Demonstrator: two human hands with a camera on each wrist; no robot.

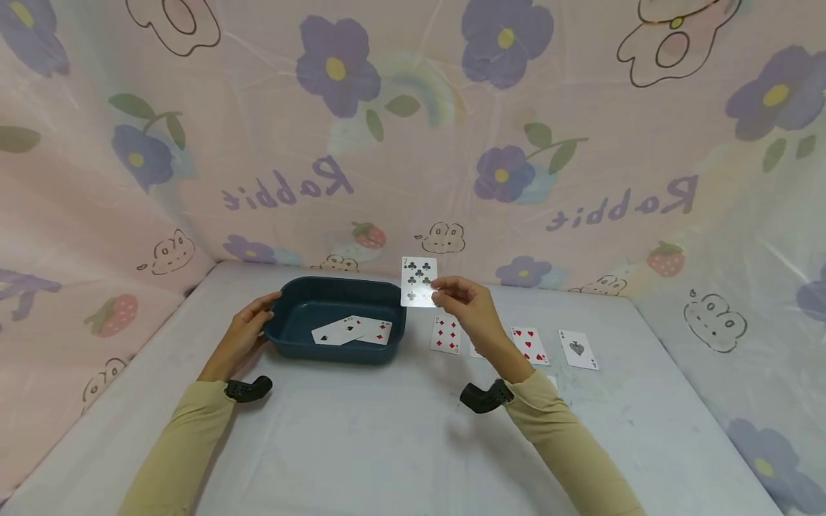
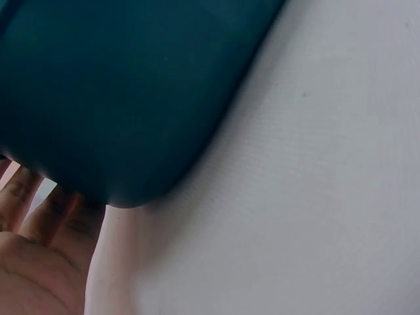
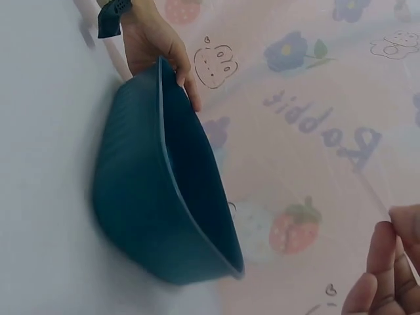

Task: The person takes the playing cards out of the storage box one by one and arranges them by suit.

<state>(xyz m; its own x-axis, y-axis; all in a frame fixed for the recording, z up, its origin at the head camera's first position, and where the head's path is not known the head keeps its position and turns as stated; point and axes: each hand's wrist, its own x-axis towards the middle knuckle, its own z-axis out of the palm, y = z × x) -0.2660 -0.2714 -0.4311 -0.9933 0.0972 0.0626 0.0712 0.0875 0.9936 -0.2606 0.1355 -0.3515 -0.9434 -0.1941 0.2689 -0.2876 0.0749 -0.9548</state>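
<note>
My right hand (image 1: 470, 304) pinches a seven of clubs (image 1: 416, 276) by its right edge, holding it up just beyond the right end of a dark teal plastic tub (image 1: 303, 351). In the right wrist view, that card shows only as a thin edge between thumb and fingertips. Across at the tub's left end, my left hand (image 1: 241, 331) grips the rim, as the right wrist view also shows. Inside the tub lie several overlapping cards (image 1: 332, 332), black and red suits among them. Part of another card on the table is hidden by my right wrist.
On the white table (image 1: 335, 437), right of the tub, lie a six of diamonds (image 1: 446, 335), a hearts card (image 1: 530, 345) and an ace of spades (image 1: 578, 349), all face up. A patterned pink cloth (image 1: 413, 143) hangs around the table's back and sides.
</note>
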